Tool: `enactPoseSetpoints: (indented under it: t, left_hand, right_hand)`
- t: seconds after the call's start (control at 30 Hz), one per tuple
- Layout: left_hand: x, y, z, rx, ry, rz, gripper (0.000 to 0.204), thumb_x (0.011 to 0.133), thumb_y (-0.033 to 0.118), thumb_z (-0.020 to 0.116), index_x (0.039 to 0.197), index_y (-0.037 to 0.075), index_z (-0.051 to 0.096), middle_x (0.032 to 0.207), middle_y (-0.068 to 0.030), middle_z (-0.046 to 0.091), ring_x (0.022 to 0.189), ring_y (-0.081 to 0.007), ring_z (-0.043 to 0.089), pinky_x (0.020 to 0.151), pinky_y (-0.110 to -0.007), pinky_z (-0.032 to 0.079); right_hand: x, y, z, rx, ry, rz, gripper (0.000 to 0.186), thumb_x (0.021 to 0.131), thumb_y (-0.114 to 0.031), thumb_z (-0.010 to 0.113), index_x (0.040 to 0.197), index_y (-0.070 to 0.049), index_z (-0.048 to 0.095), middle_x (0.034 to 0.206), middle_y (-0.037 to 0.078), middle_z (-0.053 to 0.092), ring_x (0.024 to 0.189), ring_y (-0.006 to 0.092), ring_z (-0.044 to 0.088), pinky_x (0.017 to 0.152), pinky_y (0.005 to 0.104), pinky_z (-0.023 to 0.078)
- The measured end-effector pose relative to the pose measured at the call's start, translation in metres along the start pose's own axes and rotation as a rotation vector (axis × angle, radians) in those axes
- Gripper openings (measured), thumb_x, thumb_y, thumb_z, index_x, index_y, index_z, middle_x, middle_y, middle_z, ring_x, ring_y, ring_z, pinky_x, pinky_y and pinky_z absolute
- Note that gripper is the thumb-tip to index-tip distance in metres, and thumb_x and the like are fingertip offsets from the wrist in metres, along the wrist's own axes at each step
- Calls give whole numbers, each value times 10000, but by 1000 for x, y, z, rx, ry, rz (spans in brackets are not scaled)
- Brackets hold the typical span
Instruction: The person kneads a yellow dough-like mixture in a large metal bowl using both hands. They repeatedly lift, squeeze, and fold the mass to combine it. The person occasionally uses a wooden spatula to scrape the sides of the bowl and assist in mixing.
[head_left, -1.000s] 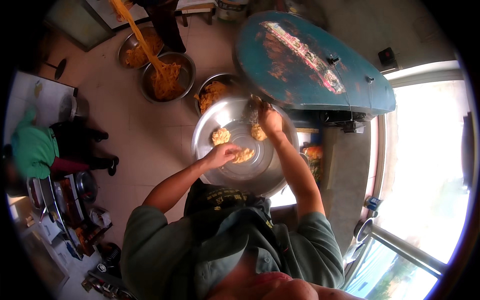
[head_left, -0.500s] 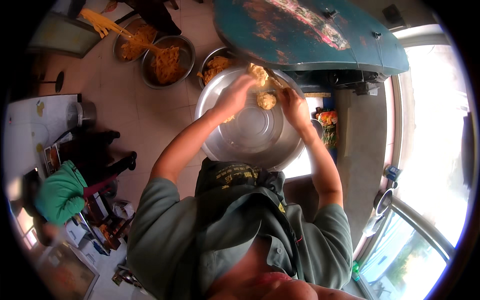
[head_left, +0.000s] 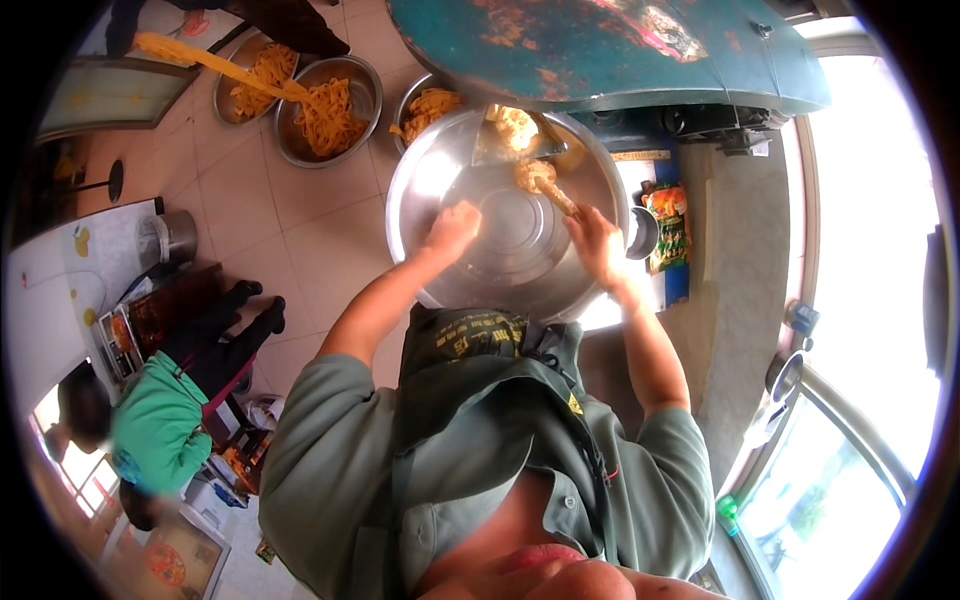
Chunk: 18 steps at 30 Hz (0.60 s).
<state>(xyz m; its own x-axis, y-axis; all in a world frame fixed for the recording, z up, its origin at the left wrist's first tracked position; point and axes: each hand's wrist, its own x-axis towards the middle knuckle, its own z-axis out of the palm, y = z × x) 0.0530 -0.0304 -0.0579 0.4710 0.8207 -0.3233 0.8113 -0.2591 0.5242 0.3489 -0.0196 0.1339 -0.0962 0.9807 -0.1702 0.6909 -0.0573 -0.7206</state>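
In front of me is a large round metal basin (head_left: pixel 480 285). My left hand (head_left: pixel 456 228) is closed in a fist over its left side, and what it holds, if anything, is hidden. My right hand (head_left: pixel 598 243) grips a dough-smeared wooden stick (head_left: pixel 556 198) at the basin's right side. The stick's far end meets a lump of yellow dough (head_left: pixel 533 176). A second dough lump (head_left: pixel 516 129) sits just beyond, at a dark-edged metal plate (head_left: pixel 497 150) under the machine's edge.
A worn teal machine housing (head_left: pixel 560 60) overhangs the basin's far rim. Metal bowls (head_left: pixel 372 90) of orange noodle strips stand at far left, where another person lifts a long strand (head_left: pixel 205 62). A person in green (head_left: pixel 165 410) is at left. A colourful packet (head_left: pixel 670 225) lies at right.
My left hand has drawn back from the dough, nearer to me. My right hand has come nearer too, bringing the stick onto the nearer lump. The person in green has shifted.
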Motion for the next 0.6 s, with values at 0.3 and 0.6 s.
enactPoseSetpoints:
  t: [0.3,0.6]
  left_hand:
    - [-43,48,23,-79,-258,233,217,903,130,578,1105,125,657,1257,-127,569,1047,-427,590,903,-466,547]
    - [90,6,-39,-451,46,-29,222,1006,305,518,1060,130,643,1123,-140,675,1011,-363,650,901,-428,532]
  right_hand:
    - [-14,16,20,26,3,-46,271,953,-136,689,1182,-11,616,972,226,706,900,419,704,746,446,567]
    - [-27,31,8,74,85,58,319,951,-157,708,1221,-12,620,976,217,721,897,405,718,750,424,571]
